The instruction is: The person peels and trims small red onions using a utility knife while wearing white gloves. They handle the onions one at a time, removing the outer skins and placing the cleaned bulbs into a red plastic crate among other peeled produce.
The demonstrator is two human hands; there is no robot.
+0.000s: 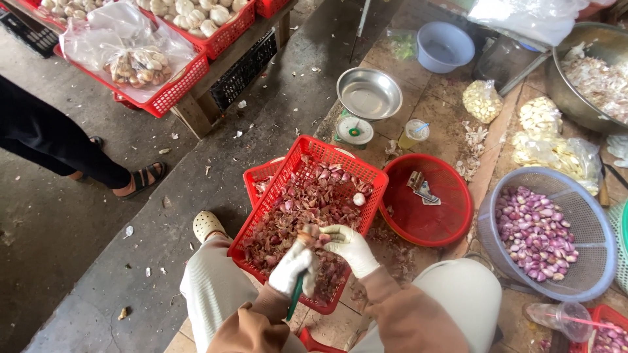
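Note:
Both my hands wear white gloves and meet over a red plastic basket point(269, 200) full of reddish shallot skins. My left hand point(294, 267) grips a green-handled knife point(294, 297) whose handle points down toward my lap. My right hand point(350, 247) pinches a small shallot point(313, 236) at the knife's tip. A peeled pale bulb point(359, 199) lies among the skins near the basket's far right corner.
A grey colander point(596, 236) of peeled purple shallots stands at the right. A red bowl point(451, 222) holds banknotes. Behind are a green scale with a steel pan point(369, 95), a blue bowl point(445, 46), garlic bags and a steel basin. A person's sandalled feet point(145, 178) stand left.

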